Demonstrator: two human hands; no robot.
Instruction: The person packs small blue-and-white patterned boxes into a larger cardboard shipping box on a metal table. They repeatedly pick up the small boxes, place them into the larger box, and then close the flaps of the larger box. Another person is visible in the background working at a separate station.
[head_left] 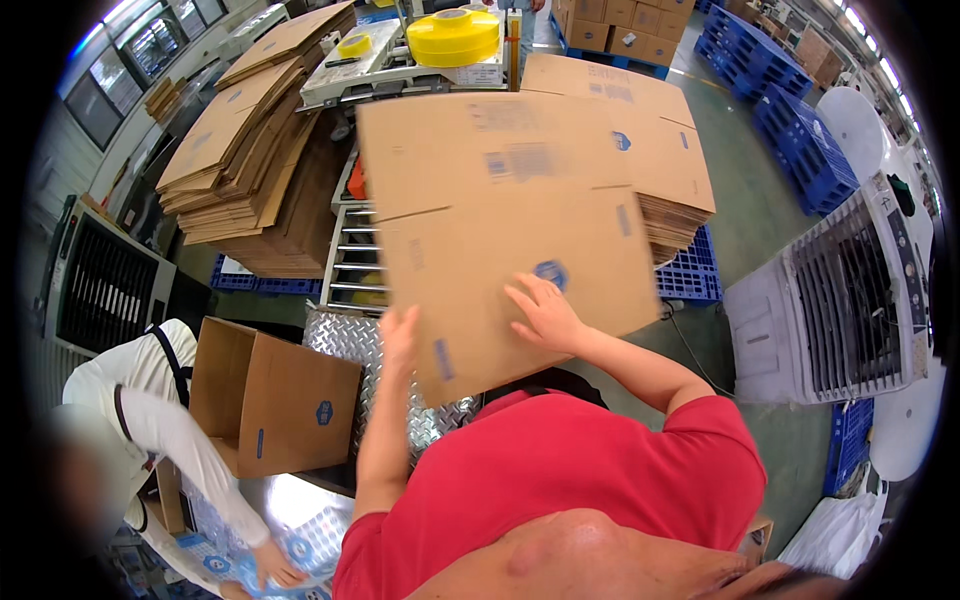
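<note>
A large flat brown cardboard box (500, 220) is held up in front of me, above a metal roller conveyor (350, 265). My left hand (398, 335) grips its lower left edge, fingers wrapped around the rim. My right hand (545, 312) lies spread flat on the lower panel of the box, pressing against it near a small blue round print. My red-sleeved arms come up from the bottom of the view.
Stacks of flat cartons stand at the left (240, 150) and right (660, 130). A tape machine with a yellow roll (452, 36) sits behind. An open carton (270, 400) and a co-worker in white (150, 420) are at lower left. A white cooler fan (850, 300) stands right, blue pallets (790, 120) beyond.
</note>
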